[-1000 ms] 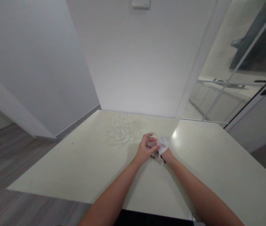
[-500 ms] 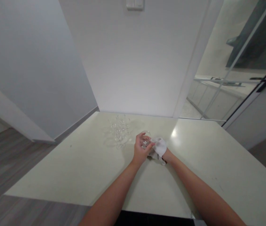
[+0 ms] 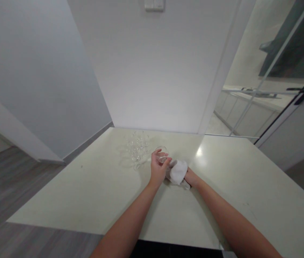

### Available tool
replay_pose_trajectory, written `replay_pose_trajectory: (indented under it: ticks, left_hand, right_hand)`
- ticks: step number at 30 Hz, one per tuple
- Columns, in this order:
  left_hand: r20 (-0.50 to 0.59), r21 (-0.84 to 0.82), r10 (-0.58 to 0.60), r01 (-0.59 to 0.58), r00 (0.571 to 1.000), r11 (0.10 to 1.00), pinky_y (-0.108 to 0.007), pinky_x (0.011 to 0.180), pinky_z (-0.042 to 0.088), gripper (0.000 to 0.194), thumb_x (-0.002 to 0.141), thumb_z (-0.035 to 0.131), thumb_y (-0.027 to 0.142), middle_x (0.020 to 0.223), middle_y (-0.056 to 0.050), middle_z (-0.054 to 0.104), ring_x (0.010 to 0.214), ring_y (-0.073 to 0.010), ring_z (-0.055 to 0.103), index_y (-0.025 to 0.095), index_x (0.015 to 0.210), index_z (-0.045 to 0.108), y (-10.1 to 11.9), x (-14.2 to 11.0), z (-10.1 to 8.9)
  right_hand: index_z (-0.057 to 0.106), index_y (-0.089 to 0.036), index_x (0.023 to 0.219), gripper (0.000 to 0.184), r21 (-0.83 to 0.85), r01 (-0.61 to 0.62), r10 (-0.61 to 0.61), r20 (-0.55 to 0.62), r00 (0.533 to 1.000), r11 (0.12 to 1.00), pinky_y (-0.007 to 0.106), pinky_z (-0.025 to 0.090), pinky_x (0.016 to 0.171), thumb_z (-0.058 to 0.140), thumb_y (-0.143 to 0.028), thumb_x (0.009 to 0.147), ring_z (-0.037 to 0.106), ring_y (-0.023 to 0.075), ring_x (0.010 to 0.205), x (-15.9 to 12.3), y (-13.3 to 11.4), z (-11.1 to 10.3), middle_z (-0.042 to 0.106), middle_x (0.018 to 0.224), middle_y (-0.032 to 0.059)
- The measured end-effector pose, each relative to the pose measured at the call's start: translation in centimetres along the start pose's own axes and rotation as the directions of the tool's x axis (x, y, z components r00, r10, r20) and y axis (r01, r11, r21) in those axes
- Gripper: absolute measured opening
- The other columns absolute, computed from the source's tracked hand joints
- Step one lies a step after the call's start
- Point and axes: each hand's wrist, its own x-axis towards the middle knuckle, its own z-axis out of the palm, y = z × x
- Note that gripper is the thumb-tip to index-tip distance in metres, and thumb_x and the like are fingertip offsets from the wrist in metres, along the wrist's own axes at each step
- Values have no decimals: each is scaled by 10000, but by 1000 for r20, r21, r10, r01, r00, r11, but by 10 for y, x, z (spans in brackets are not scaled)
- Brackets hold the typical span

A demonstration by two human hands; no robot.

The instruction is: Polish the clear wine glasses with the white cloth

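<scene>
While the left grip [image 3: 157, 170] clasps a glass [image 3: 163, 158], the right grip [image 3: 191, 177] holds cloth [image 3: 177, 172]

Spread as a pale, glossy tabletop [image 3: 68, 200] across the frame's lower half; bore a cluster of clear stemmed glasses [image 3: 136, 154] just left of centre, a small speck [image 3: 81, 166] farther left.
</scene>
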Motion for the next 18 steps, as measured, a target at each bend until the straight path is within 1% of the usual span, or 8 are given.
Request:
replay_pose_trajectory:
  ticks: [2, 3, 4, 7, 10, 12, 15, 18]
  left_hand:
    - [12, -6, 5, -5, 1000, 1000, -249, 669, 551, 579, 752, 790, 329, 987, -29, 656, 778, -130, 668, 220, 1222, 468, -1, 0, 1]
    - [15, -7, 6, -6, 1000, 1000, -246, 664, 550, 577, 756, 787, 329, 987, -28, 656, 774, -129, 669, 220, 1223, 467, -1, 0, 1]
    - [18, -6, 5, -5, 1000, 1000, -243, 658, 550, 576, 758, 784, 331, 989, -28, 655, 770, -128, 670, 220, 1224, 465, -1, 0, 1]
    - [21, -8, -10, 10, 1000, 1000, -232, 633, 547, 582, 754, 786, 351, 994, -34, 658, 763, -129, 676, 217, 1220, 465, 1, -1, 1]
    - [18, -30, -43, 43, 999, 999, -226, 594, 546, 600, 743, 787, 406, 987, -34, 663, 745, -140, 689, 217, 1209, 460, 3, -1, 2]
    - [23, -49, -76, 77, 997, 996, -223, 553, 539, 616, 741, 776, 460, 955, -30, 664, 727, -154, 700, 213, 1202, 450, 4, 0, 2]
    - [33, -77, -140, 142, 990, 987, -221, 508, 525, 645, 727, 766, 532, 911, -28, 664, 716, -183, 717, 205, 1182, 446, 4, 3, 1]
    - [40, -124, -211, 215, 977, 969, -227, 526, 535, 662, 714, 765, 572, 919, -39, 672, 717, -190, 727, 201, 1170, 460, 2, 7, -1]
  right_hand:
    - [696, -172, 1163, 399, 172, -74, 73, 12, 997, 982, 373, 538, 970, 590, -430, 876, 695, 279, 1078, -5, -6, 0, 734, 1163, 107]
    - [711, -178, 1131, 377, 223, -102, 101, 17, 995, 970, 367, 532, 974, 624, -417, 853, 695, 278, 1074, -5, -7, 0, 740, 1145, 101]
    - [719, -182, 1117, 359, 237, -118, 116, 21, 993, 964, 365, 533, 967, 637, -402, 844, 696, 276, 1065, -5, -8, 0, 744, 1133, 97]
    - [718, -179, 1120, 334, 203, -119, 119, 12, 993, 972, 374, 524, 969, 623, -362, 857, 689, 283, 1067, -2, -5, 0, 745, 1132, 92]
    - [690, -188, 1192, 384, 90, -39, 38, 20, 999, 995, 394, 419, 1103, 643, -358, 851, 619, 293, 1202, 0, 0, 1, 696, 1257, 82]
    - [665, -189, 1241, 454, 38, 1, -1, 16, 1000, 999, 436, 364, 1154, 670, -383, 831, 578, 304, 1263, 0, 2, 1, 656, 1323, 96]
    - [669, -186, 1233, 480, 25, 2, -2, -7, 1000, 1000, 489, 390, 1135, 674, -429, 819, 601, 312, 1233, 0, 0, 1, 660, 1309, 123]
    - [699, -203, 1170, 400, 17, 10, -11, 12, 1000, 1000, 472, 410, 1118, 629, -437, 852, 624, 280, 1197, 1, -7, 2, 690, 1253, 115]
